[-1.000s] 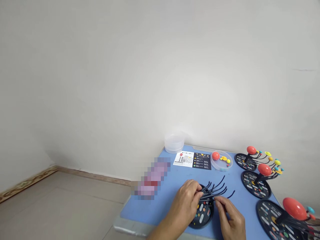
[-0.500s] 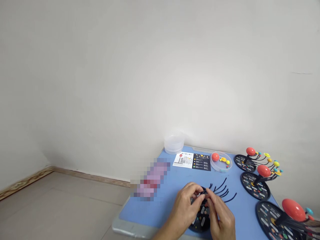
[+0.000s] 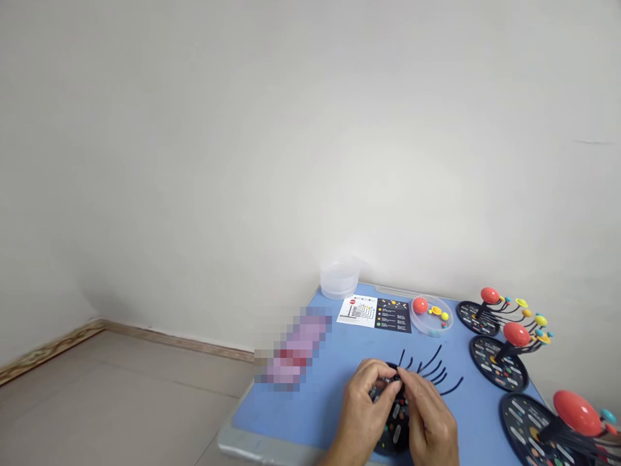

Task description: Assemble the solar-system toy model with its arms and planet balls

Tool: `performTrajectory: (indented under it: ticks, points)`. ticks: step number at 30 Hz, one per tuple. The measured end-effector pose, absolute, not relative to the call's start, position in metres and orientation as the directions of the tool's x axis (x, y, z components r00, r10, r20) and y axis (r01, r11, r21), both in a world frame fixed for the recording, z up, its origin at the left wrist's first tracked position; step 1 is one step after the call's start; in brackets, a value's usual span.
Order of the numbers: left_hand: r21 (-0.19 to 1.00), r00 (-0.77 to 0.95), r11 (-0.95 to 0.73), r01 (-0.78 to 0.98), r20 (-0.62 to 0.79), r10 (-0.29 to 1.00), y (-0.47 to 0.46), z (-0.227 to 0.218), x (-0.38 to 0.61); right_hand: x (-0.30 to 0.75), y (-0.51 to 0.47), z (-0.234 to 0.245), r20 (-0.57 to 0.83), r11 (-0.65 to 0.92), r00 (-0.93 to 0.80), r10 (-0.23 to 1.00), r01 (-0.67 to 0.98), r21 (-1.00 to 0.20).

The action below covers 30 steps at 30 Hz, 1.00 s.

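Leaflet (image 3: 374,313) behind base (image 3: 398,415), dish (image 3: 429,329) apparently touching leaflet's right

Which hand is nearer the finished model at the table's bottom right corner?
Right. The right hand is just left of that model; the left hand is farther left, across the black disc.

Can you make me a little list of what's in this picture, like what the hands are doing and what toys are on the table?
Left hand: holds the middle of the black arms
Right hand: fingers pinch the same middle
Under the hands: black round base
Table: blue
At the back: clear tub, leaflet, dish of coloured balls
On the right: three built planet models
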<state>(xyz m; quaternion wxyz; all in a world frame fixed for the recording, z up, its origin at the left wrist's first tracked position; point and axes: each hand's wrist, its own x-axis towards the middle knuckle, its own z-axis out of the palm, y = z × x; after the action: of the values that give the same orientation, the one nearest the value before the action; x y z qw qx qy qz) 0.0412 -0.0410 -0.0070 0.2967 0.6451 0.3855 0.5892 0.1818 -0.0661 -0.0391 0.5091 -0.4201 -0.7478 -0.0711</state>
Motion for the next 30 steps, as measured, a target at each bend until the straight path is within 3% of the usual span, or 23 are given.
performTrajectory:
  ticks: [8, 18, 30]
  points:
    - [0.787, -0.076, -0.563, 0.252, 0.596, 0.799, -0.043, -0.018, 0.051, 0.183, -0.064, -0.044, 0.816, 0.625, -0.115, 0.567, 0.705, -0.335]
    - [0.801, -0.002, -0.550, 0.236, 0.566, 0.824, -0.038, -0.016, 0.050, 0.184, -0.068, -0.050, 0.803, 0.614, -0.130, 0.581, 0.718, -0.328]
    - [0.817, 0.010, -0.573, 0.068, 0.574, 0.819, -0.041, -0.020, 0.047, 0.186, -0.067, -0.046, 0.794, 0.632, -0.162, 0.586, 0.704, -0.323]
